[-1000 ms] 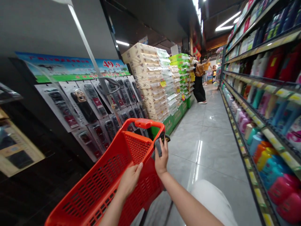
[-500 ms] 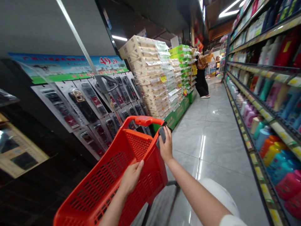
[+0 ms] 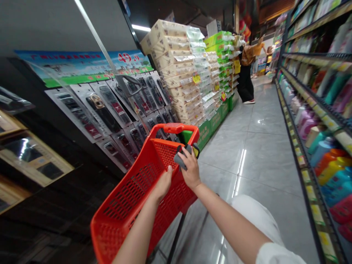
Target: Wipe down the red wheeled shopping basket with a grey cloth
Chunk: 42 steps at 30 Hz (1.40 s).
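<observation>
A red plastic shopping basket (image 3: 132,198) on a wheeled frame stands in front of me, tilted, with a red handle at its far end. My left hand (image 3: 164,182) rests on the basket's near right rim, fingers curled over the edge. My right hand (image 3: 189,167) is closed around a grey handle grip (image 3: 180,160) at the basket's right side, with a small black and yellow part beside it. Nothing shows inside the basket.
Hanging blister packs (image 3: 110,106) cover the left wall display. Stacked tissue packs (image 3: 181,73) on green crates stand ahead on the left. Shelves of coloured bottles (image 3: 321,121) line the right. A person (image 3: 246,73) stands far down the grey tiled aisle (image 3: 255,146).
My right hand has shifted from the basket's outer side onto the rim near my left hand. The basket and my view have moved forward and rightward along the aisle.
</observation>
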Each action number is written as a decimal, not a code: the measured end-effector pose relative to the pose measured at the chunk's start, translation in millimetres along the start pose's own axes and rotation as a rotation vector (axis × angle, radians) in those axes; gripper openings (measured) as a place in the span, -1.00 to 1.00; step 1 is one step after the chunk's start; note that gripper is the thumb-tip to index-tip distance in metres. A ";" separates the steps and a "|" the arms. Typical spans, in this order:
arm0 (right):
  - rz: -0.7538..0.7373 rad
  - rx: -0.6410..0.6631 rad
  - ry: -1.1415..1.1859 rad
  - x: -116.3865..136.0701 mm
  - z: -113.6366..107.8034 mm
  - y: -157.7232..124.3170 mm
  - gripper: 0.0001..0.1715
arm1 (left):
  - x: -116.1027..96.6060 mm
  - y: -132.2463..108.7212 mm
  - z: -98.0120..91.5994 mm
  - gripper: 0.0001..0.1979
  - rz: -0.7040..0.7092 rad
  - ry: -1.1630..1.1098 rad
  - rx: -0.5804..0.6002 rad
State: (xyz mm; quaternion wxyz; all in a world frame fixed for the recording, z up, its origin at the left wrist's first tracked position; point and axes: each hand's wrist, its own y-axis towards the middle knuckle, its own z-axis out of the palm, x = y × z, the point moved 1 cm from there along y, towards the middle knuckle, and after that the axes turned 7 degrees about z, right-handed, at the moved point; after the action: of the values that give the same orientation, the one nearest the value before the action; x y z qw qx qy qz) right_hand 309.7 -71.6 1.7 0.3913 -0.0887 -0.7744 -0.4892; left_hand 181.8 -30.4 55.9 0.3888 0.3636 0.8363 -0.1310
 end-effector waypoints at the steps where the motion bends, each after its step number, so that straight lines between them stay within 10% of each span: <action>1: 0.012 -0.004 0.007 -3.1 -2.0 7.2 -0.41 | 1.9 1.0 -0.2 -0.08 -0.011 -0.077 0.027; 11: -0.241 0.290 -0.017 1.2 3.8 -19.2 -0.10 | 7.0 -1.3 -5.3 0.04 -0.074 -0.459 0.022; 16: 0.077 -0.029 0.025 -32.0 -11.7 26.3 -0.28 | 3.1 -8.9 -3.4 0.12 -0.161 -0.456 0.120; 24: 0.708 -0.284 0.217 -55.6 53.2 -39.5 -0.39 | 8.4 -1.0 -2.7 0.05 -0.152 -0.362 0.078; 30: 0.392 -0.122 0.245 -39.4 33.3 -3.4 -0.33 | 14.1 0.5 -5.6 -0.05 -0.088 -0.299 0.053; 36: 0.719 -0.196 0.302 -39.8 42.9 -24.9 -0.32 | 17.0 1.6 -6.3 -0.12 -0.039 -0.288 0.054; 42: 0.368 -0.090 0.311 -38.4 33.6 -3.8 -0.34 | 20.8 2.8 -7.1 -0.13 -0.043 -0.279 0.064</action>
State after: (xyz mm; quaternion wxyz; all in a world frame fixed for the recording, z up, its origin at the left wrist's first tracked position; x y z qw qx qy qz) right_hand 316.3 -36.3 -34.8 0.5842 -0.1693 -0.6529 -0.4514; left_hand 170.8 -14.4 45.2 0.4863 0.3361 0.7773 -0.2153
